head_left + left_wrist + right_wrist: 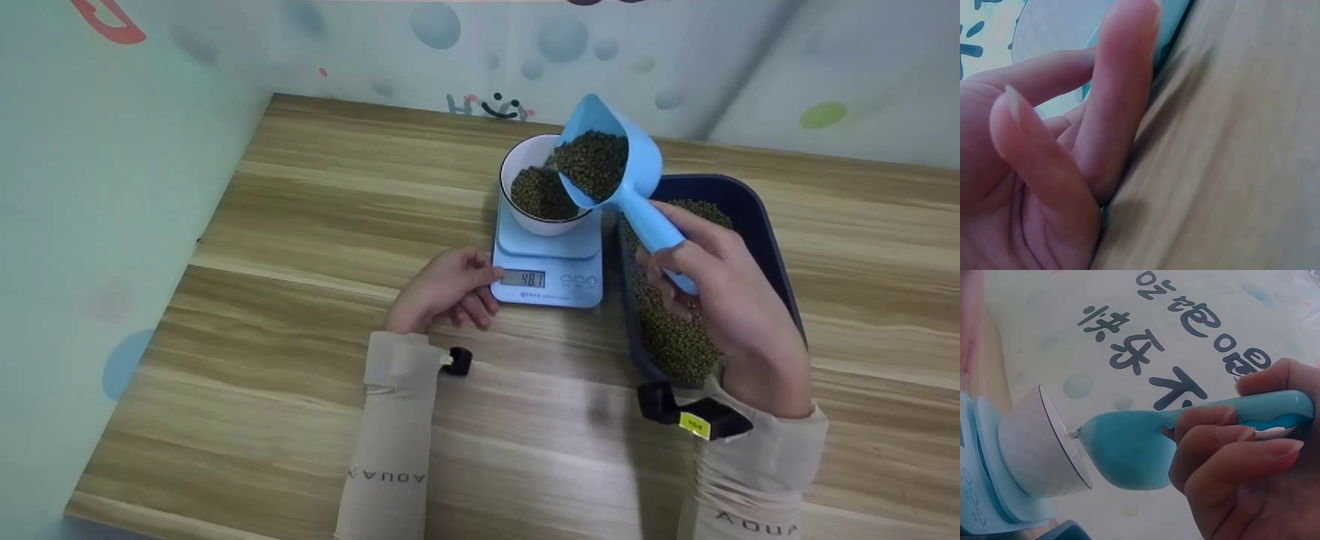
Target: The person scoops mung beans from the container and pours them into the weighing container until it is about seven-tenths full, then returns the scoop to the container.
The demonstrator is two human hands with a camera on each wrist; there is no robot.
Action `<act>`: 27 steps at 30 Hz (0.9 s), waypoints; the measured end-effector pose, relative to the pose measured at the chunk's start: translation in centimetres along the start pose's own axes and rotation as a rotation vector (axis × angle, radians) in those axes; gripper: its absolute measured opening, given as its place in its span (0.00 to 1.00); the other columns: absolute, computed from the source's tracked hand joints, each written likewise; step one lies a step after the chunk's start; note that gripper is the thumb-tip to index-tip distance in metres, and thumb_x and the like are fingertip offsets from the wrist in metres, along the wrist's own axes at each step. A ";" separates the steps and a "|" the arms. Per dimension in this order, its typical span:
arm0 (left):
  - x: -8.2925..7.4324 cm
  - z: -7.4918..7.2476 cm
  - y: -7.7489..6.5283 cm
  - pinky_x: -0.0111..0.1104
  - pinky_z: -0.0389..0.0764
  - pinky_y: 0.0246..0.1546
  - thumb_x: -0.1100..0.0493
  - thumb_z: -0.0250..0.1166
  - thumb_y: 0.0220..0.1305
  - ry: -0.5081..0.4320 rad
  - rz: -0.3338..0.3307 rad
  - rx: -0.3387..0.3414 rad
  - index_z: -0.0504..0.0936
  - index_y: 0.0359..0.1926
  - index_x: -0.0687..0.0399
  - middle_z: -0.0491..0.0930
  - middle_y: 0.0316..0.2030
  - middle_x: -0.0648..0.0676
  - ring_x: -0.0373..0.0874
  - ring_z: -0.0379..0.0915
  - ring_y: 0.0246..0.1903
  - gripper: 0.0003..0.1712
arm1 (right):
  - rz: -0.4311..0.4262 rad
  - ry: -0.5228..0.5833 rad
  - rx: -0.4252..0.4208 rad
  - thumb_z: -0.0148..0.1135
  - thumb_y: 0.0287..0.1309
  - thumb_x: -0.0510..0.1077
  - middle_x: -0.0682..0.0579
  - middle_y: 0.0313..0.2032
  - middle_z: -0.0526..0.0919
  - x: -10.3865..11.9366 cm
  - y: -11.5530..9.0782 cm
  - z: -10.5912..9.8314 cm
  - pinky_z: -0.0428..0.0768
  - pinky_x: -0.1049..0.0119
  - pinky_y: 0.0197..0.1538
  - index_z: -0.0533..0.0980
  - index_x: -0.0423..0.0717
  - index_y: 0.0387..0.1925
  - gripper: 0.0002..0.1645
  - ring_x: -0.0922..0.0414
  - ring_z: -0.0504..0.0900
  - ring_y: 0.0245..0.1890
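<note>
My right hand (720, 270) grips the handle of a light blue scoop (643, 161), its fingers curled round it. Heaped with small green-brown mung beans (596, 161), the scoop tilts with its lip over the bowl's right rim. The white bowl (1030, 444) has a dark rim and holds more mung beans (534, 191). In the right wrist view a few beans show at the scoop's lip. Under the bowl sits a light blue kitchen scale (551, 289), its display reading about 48.1. My left hand (450, 289) touches the scale's left edge, thumb tip beside the display, other fingers loosely bent.
A dark blue tray (757, 217) full of mung beans stands right of the scale, partly under my right hand. The wooden table (300, 300) meets a patterned wall (360, 52) behind the bowl. Another wall (112, 225) runs along the left.
</note>
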State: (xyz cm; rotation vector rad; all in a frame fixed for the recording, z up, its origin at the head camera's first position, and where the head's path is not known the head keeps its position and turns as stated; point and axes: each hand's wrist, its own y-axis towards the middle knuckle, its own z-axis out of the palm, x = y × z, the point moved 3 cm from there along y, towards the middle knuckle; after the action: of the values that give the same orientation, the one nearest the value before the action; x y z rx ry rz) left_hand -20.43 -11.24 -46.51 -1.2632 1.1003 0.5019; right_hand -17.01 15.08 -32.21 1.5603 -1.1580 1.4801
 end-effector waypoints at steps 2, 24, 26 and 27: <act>0.0 0.0 0.0 0.29 0.70 0.10 0.49 0.58 0.64 0.004 0.002 0.000 0.71 0.42 0.55 0.82 0.27 0.60 0.49 0.80 0.19 0.15 | 0.002 -0.019 -0.002 0.42 0.57 0.32 0.42 0.29 0.69 0.0 0.0 0.1 0.59 0.65 0.12 0.65 0.45 0.61 0.29 0.59 0.65 0.17; -0.1 0.0 0.1 0.30 0.69 0.10 0.48 0.57 0.65 0.009 0.015 0.012 0.70 0.43 0.56 0.82 0.28 0.61 0.48 0.80 0.19 0.16 | -0.019 -0.113 -0.018 0.42 0.58 0.33 0.45 0.22 0.68 0.0 0.1 0.4 0.60 0.58 0.14 0.67 0.47 0.59 0.26 0.53 0.63 0.18; -0.2 0.0 0.0 0.30 0.69 0.10 0.48 0.57 0.65 0.016 0.014 0.013 0.70 0.43 0.56 0.82 0.28 0.60 0.48 0.80 0.19 0.16 | -0.021 -0.124 -0.020 0.42 0.58 0.33 0.45 0.23 0.68 0.0 0.1 0.4 0.61 0.59 0.14 0.67 0.47 0.59 0.26 0.53 0.63 0.18; -0.1 0.0 0.0 0.30 0.69 0.10 0.48 0.57 0.65 0.018 0.015 0.014 0.70 0.43 0.56 0.82 0.28 0.60 0.48 0.80 0.19 0.16 | -0.020 -0.125 -0.021 0.42 0.58 0.33 0.45 0.23 0.68 0.0 0.1 0.5 0.61 0.59 0.14 0.67 0.47 0.59 0.26 0.53 0.63 0.18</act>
State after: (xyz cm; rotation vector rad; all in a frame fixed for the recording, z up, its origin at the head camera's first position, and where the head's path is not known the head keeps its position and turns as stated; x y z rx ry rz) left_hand -20.53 -11.21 -46.41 -1.2508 1.1272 0.4941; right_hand -16.94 14.62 -32.28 1.6650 -1.2204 1.3698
